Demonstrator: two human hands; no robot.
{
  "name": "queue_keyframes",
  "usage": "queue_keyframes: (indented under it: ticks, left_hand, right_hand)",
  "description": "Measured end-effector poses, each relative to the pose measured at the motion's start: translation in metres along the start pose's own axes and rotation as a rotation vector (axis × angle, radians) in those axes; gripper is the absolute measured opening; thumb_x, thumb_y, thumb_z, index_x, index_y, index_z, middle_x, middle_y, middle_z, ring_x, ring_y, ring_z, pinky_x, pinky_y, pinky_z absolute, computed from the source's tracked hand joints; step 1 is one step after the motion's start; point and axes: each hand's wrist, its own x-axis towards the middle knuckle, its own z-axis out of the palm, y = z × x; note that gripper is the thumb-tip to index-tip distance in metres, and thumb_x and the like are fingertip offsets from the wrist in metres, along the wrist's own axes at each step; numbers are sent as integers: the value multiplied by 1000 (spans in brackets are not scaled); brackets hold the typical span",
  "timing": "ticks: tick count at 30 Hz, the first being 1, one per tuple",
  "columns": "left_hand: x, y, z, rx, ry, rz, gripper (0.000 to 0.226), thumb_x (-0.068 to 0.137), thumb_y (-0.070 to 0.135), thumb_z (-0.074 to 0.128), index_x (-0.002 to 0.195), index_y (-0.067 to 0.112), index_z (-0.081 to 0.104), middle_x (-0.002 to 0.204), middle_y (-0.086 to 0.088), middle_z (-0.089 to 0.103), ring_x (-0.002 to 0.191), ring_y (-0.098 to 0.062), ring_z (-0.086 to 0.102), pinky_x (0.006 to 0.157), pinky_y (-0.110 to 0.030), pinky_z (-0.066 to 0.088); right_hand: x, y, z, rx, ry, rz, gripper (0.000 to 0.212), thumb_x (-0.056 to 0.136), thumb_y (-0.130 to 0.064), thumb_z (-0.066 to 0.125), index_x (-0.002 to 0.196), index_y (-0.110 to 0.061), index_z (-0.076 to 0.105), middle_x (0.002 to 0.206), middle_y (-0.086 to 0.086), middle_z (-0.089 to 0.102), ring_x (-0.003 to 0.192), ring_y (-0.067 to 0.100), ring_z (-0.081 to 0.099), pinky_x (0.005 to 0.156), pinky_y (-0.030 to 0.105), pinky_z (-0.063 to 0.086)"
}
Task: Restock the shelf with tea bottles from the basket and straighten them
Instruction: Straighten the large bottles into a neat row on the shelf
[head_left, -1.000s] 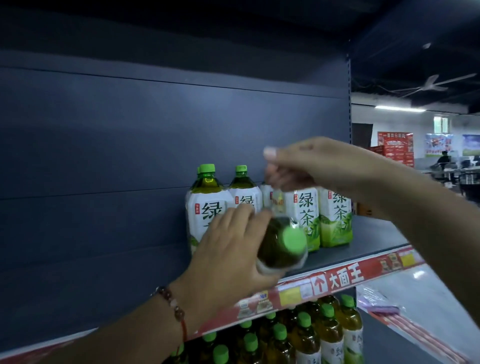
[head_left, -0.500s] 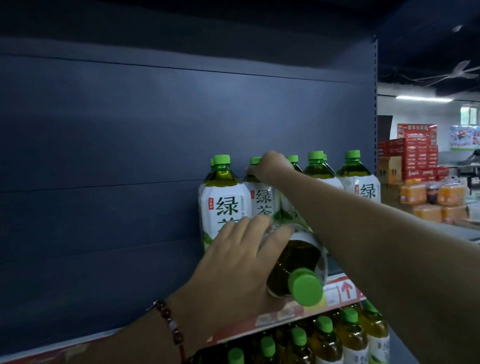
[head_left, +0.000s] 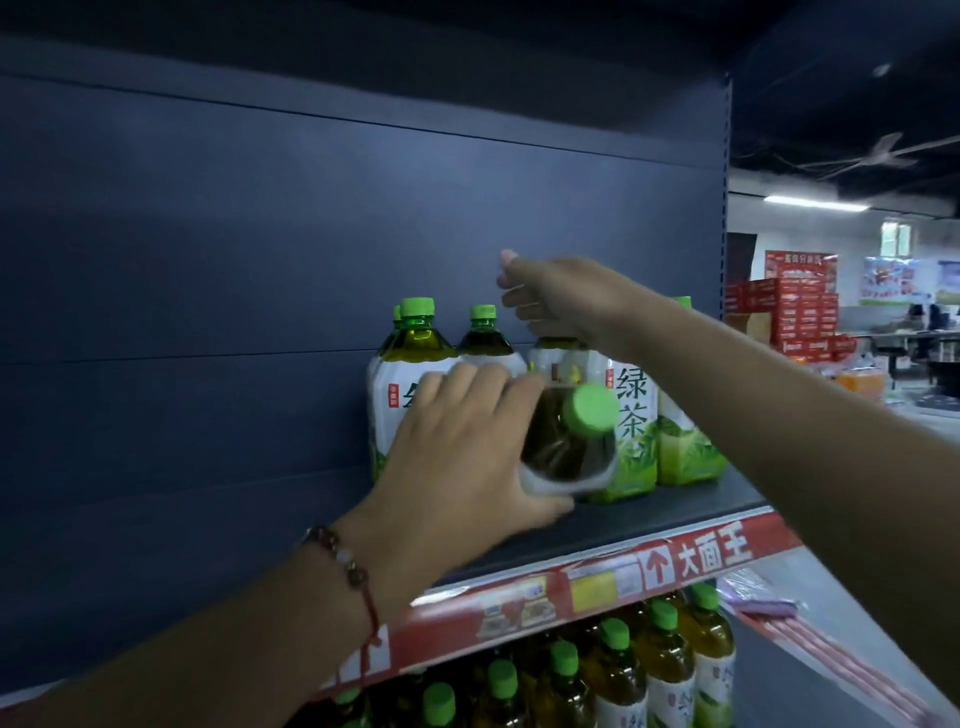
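On the shelf (head_left: 649, 514): my left hand (head_left: 457, 457) tips a tea bottle (head_left: 569, 447).
Left grip wrapped round it; right hand (head_left: 561, 301) above the row, fingers loosely curled.

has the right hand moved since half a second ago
Yes. The right hand has lifted off the bottle caps; it now sits above them.

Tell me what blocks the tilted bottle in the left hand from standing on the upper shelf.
Little visible does. The left hand holds the tilted bottle over bare shelf in front of the standing bottles. The right hand reaches over their caps, behind it, not across the open front strip.
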Motion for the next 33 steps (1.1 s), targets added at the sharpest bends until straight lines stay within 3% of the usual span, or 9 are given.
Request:
queue_keyframes:
  ticks: [5, 9, 13, 15, 18, 22, 26, 30, 33]
  left_hand:
    - [41, -5, 1, 18, -22, -142, 70, 61, 83, 49, 100, 25, 55, 102, 5, 62, 112, -21, 44, 94, -38, 30]
    - [54, -10, 11, 69, -106, -152, 82, 68, 78, 52, 126, 20, 53, 129, -3, 55, 138, -27, 26, 110, -42, 19]
    - [43, -21, 1, 155, -40, -163, 93, 75, 76, 48, 147, 19, 29, 155, -12, 20, 146, -33, 3, 116, -48, 10]
    - [25, -35, -5, 109, -40, -212, 93, 76, 70, 53, 150, 28, 17, 159, -10, 5, 146, -33, 1, 115, -50, 12]
    - [-10, -52, -4, -83, -181, -374, 100, 76, 62, 63, 149, 41, -2, 159, -5, -6, 144, -34, 9, 110, -51, 25]
    - [-34, -61, 8, -449, -194, -421, 103, 80, 50, 67, 142, 55, -14, 146, 0, 26, 119, -21, 49, 89, -33, 47]
    - [-32, -61, 10, -407, -182, -406, 103, 80, 53, 66, 142, 53, -16, 142, -1, 31, 108, -21, 55, 83, -34, 51]
    - [-26, -59, 5, -69, -173, -337, 106, 75, 63, 63, 148, 38, -9, 156, -7, 6, 131, -33, 36, 99, -45, 43]
    - [-12, -53, -2, 149, -105, -175, 103, 73, 65, 62, 151, 32, 3, 158, -13, -4, 142, -36, 16, 112, -50, 25]
  right_hand:
    - [-49, 14, -18, 102, 99, -11, 52, 86, -70, 49, 100, -25, 72, 124, 0, 68, 116, 18, 62, 107, 39, 45]
    - [-52, 30, 1, -147, 175, -106, 57, 90, -44, 66, 140, -22, 49, 126, -4, 61, 113, 11, 58, 101, 31, 46]
    - [-23, 37, 15, -190, 219, -94, 39, 84, -41, 69, 111, -14, 62, 103, 5, 72, 97, 23, 68, 92, 48, 53]
    - [-12, 34, 18, -228, 186, -48, 34, 88, -39, 66, 108, -12, 64, 101, 7, 72, 95, 25, 68, 88, 45, 55]
    - [-3, 30, 23, -352, 158, -29, 32, 94, -36, 60, 111, -9, 63, 101, 6, 67, 91, 24, 62, 75, 31, 48]
    - [2, 26, 27, -392, 133, 11, 36, 96, -37, 58, 114, -5, 62, 107, 13, 67, 96, 29, 64, 82, 38, 53]
    - [-3, 27, 31, -469, 148, -22, 36, 99, -39, 54, 109, -6, 61, 99, 11, 69, 91, 27, 65, 62, 28, 44]
    - [-11, 22, 22, -523, 90, -16, 46, 99, -43, 53, 131, -11, 56, 127, 12, 64, 116, 28, 60, 88, 33, 47]
    - [-19, 18, -2, -512, 301, -108, 62, 97, -46, 54, 149, -15, 41, 149, 7, 48, 130, 25, 51, 99, 29, 38]
